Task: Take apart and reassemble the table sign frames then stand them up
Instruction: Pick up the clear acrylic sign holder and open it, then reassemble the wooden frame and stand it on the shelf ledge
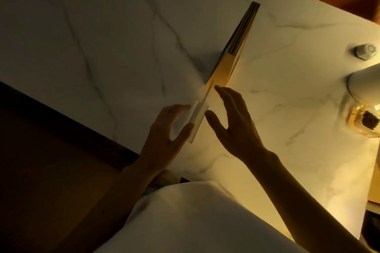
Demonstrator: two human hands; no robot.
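Observation:
A clear acrylic table sign frame [200, 112] stands on its edge on the white marble table [92, 33], seen nearly edge-on. My left hand [168, 131] touches its left face with spread fingers, thumb against the near end. My right hand [232, 123] is on its right side, fingers apart, thumb close to the frame and fingertip near its top edge. Behind it a second frame [238, 47] with a gold-coloured lower part and dark striped top stands in line, reaching toward the far table edge.
A white lamp base [364, 86] and a hexagonal white knob [366, 51] sit at the right. A glass bottle with amber liquid [364, 120] stands below the lamp. The table's near edge runs diagonally at left; my white garment [195, 222] fills the foreground.

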